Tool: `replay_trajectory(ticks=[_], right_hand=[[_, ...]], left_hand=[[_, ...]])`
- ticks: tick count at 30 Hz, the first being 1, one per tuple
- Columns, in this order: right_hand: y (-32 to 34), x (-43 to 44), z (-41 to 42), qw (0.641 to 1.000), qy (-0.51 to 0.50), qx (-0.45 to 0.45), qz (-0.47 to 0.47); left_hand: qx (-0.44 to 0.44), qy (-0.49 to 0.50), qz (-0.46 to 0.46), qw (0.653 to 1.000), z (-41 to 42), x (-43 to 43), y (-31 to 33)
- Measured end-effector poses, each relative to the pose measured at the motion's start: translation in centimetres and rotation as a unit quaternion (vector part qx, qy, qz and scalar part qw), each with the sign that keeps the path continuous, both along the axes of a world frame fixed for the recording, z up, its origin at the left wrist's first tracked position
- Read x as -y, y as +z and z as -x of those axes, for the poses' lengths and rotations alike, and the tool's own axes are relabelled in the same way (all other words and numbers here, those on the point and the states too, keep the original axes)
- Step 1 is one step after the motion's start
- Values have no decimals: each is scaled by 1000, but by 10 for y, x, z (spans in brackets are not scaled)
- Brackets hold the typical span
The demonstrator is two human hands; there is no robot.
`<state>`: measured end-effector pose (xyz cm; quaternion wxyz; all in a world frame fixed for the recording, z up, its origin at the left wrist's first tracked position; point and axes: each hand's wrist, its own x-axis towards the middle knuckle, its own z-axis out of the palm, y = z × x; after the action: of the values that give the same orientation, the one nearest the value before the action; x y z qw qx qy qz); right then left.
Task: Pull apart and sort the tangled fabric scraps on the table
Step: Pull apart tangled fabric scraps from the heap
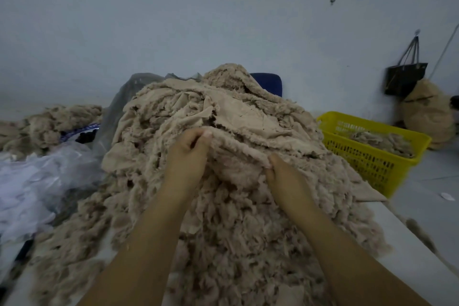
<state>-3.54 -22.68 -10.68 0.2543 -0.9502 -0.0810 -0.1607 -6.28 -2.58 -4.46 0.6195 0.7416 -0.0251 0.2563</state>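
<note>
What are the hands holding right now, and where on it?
The left hand and right hand each pinch the upper edge of one fuzzy beige fabric scrap, left hand toward its left end, right hand toward its right.

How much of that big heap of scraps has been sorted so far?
Little, it seems. Done: some scraps lie in the yellow basket. In hand: the left hand and right hand both grip one fleecy strip on the heap. Left: that heap is tall, tangled, and covers most of the table.
</note>
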Motion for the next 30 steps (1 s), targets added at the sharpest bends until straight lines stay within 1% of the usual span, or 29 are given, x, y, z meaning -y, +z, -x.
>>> replay_trajectory(ticks=[2, 4, 7, 9, 12, 15, 19, 21, 24, 26, 28, 29, 30], right_hand=[[-2, 5, -2, 999, -17, -46, -2], [-4, 8, -6, 997, -37, -60, -5], [-6, 10, -9, 997, -55, -50, 1], [-6, 14, -11, 996, -65, -59, -21], [-9, 25, -16, 992, -86, -84, -22], [-13, 35, -20, 985, -113, -113, -71], [-16, 40, -22, 983, -135, -102, -67], [-19, 39, -22, 981, -135, -98, -94], [-22, 41, -22, 973, -139, -99, -157], [-17, 41, -21, 969, -127, -125, -170], [-3, 41, -15, 970, -65, -195, -129], [7, 41, -12, 969, -23, -232, -85], [18, 41, -9, 966, 19, -255, -20]], left_hand=[[-7, 8, 130, 991, 5, -7, 3], [-2, 25, 192, 981, 9, -12, 5], [0, 33, 226, 974, 16, -11, 4], [-8, 36, 234, 971, 19, -11, 4], [-16, 72, 264, 962, 20, -21, 5], [-6, 85, 338, 937, 16, -37, 9], [8, 100, 381, 919, 14, -49, 12], [26, 78, 421, 903, 14, -57, 13], [13, 68, 444, 893, 14, -67, 12], [26, 67, 444, 893, 16, -64, 12], [55, 76, 405, 910, 18, -55, 14], [57, 81, 366, 925, 18, -48, 14], [50, 76, 325, 941, 18, -39, 13]])
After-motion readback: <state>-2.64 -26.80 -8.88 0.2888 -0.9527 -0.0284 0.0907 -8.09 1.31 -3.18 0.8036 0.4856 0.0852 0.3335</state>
